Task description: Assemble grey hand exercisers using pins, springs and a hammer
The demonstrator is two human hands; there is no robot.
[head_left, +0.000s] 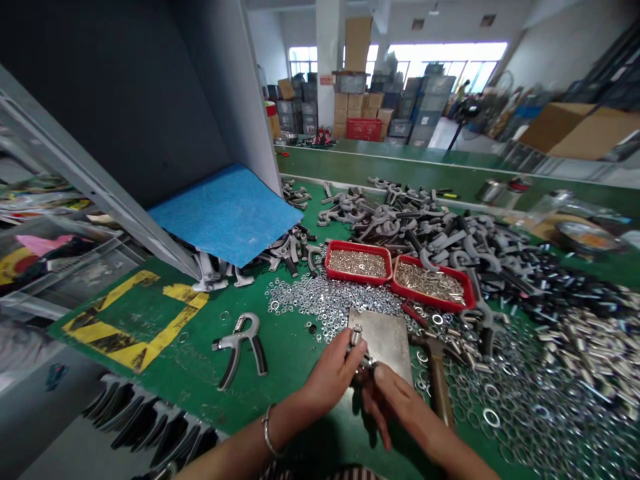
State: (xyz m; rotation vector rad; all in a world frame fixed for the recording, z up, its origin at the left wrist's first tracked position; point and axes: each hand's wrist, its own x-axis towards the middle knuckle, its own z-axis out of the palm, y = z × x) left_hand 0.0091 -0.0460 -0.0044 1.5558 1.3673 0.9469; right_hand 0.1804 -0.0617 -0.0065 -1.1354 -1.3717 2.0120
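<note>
My left hand [330,373] is closed round a metal coil spring [356,335], which stands upright above the steel plate [393,337]. My right hand [397,397] meets it from the right, thumb and forefinger pinched at a small dark-ended piece [371,364] by the spring's lower end; its shape is mostly hidden by fingers. To the left, an assembled hand grip strengthener [245,348] with grey and black handles lies flat on the green table. A hammer [439,380] lies just right of the plate, beside my right hand.
Two red trays [390,268] of small metal parts stand beyond the plate. Nuts [320,300] spread before them, and rings [515,407] and metal cylinders [595,340] cover the right side. Grey handles [400,220] are heaped behind. A grey cabinet with a blue sheet [230,213] stands left.
</note>
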